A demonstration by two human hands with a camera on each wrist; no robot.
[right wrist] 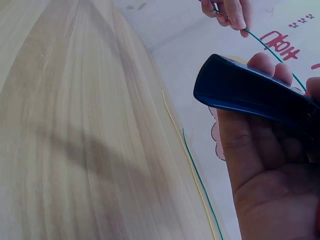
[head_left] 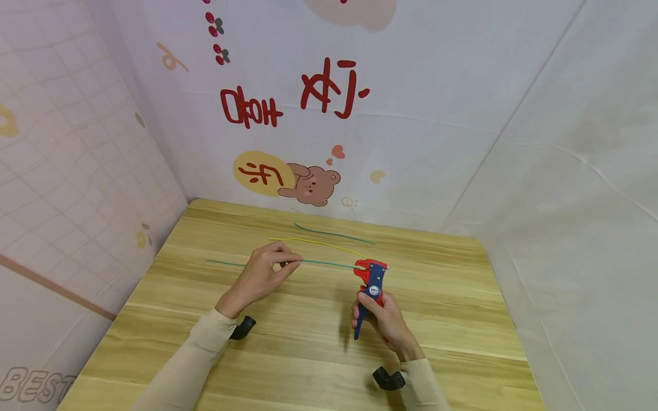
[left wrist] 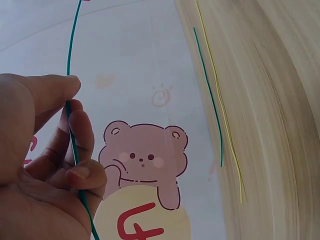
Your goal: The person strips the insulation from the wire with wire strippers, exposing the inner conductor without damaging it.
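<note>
My left hand [head_left: 264, 274] pinches a green wire [head_left: 326, 263] between thumb and fingers, and the wire's tail runs out past the palm to the left. In the left wrist view the same wire [left wrist: 73, 45] threads between the fingers of the left hand [left wrist: 50, 130]. A red and blue wire stripper [head_left: 377, 274] is gripped by my right hand [head_left: 388, 322], its red jaws facing left. The right end of the green wire lies at those jaws. Up close in the right wrist view, the dark blue handle [right wrist: 250, 90] crosses the right hand's fingers.
Behind the hands, a yellow wire [head_left: 313, 241] and a second green wire [head_left: 334, 233] lie on the wooden table [head_left: 308, 354]. A printed white cloth wall [head_left: 421, 114] rises at the table's back edge. Black curved pieces [head_left: 389, 379] sit at both wrists.
</note>
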